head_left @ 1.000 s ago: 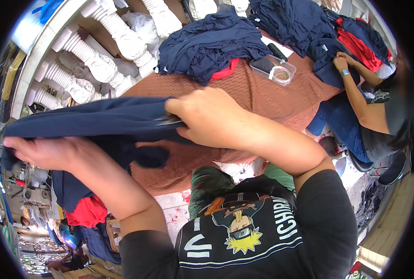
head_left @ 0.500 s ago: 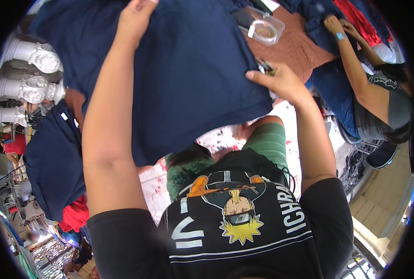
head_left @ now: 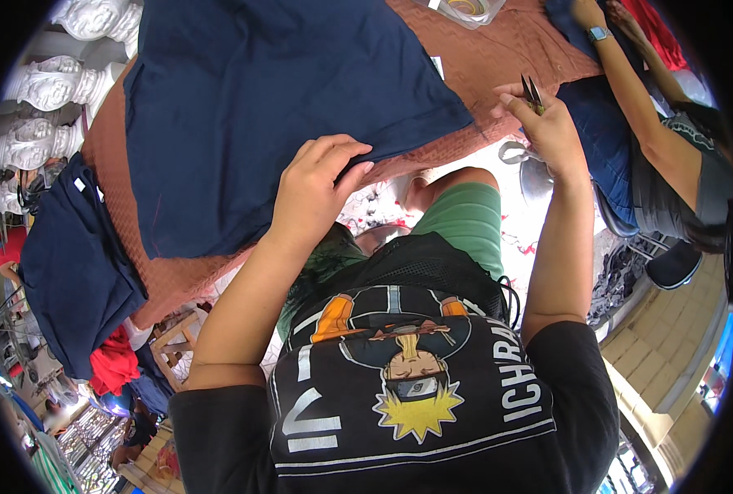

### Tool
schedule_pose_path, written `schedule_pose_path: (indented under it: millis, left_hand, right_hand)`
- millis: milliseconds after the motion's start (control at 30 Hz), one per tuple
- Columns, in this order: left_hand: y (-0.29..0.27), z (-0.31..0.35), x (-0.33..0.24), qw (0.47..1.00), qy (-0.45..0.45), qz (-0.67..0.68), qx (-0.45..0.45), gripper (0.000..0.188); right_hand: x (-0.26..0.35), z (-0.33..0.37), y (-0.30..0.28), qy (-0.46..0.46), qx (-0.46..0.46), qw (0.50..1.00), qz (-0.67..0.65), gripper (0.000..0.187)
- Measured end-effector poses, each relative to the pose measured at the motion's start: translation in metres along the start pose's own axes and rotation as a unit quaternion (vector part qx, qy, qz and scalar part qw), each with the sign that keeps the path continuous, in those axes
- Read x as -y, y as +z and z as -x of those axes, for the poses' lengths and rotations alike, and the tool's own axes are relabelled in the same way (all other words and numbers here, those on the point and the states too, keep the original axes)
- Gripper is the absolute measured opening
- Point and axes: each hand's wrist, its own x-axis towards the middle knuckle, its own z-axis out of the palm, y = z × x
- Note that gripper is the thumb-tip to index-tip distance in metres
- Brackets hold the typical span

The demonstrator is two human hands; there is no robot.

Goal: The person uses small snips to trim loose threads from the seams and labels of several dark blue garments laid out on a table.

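A dark navy piece of cloth (head_left: pixel 243 107) lies spread over a table covered in brown fabric. At its near edge is my left hand (head_left: pixel 321 177), fingers on top and thumb at the rim, closed on the hem. To the right of the cloth, my right hand (head_left: pixel 552 136) holds small thread snips (head_left: pixel 533 95), their dark pointed blades sticking up past the fingers. The snips' handles are mostly hidden in my palm. My right fingertips are apart from the navy cloth.
The brown table cover (head_left: pixel 107 189) shows around the cloth. A clear plastic box (head_left: pixel 469 10) sits at the far edge. On the right, a co-worker's arm (head_left: pixel 642 107) reaches over dark cloth. Navy garments (head_left: pixel 74 272) hang at left, beside white balusters (head_left: pixel 49 82).
My left hand has come down from the far part of the cloth to its near edge. The cloth now lies flatter. My right hand has moved right, away from the cloth, with the snips.
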Motion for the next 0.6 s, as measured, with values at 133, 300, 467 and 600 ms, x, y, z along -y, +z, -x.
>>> schedule_pose_path:
  millis: [133,300,467,600]
  left_hand:
    - [-0.003,-0.001,0.001,1.000,0.008,0.011,0.007,0.017]
    - [-0.002,0.002,0.001,1.000,0.002,0.015,0.004,0.011]
    - [-0.038,-0.002,-0.002,0.957,-0.068,0.206,-0.190,0.012]
    - [-0.101,0.010,0.039,0.932,-0.119,0.204,-0.276,0.018]
  right_hand:
    - [0.001,-0.004,0.006,-0.074,-0.004,0.997,-0.011,0.025]
    - [0.024,-0.003,0.017,-0.064,0.001,0.998,-0.018,0.024]
    - [0.039,-0.003,0.025,-0.093,-0.020,0.995,-0.012,0.024]
    - [0.044,0.002,0.033,-0.094,-0.017,0.995,0.002,0.023]
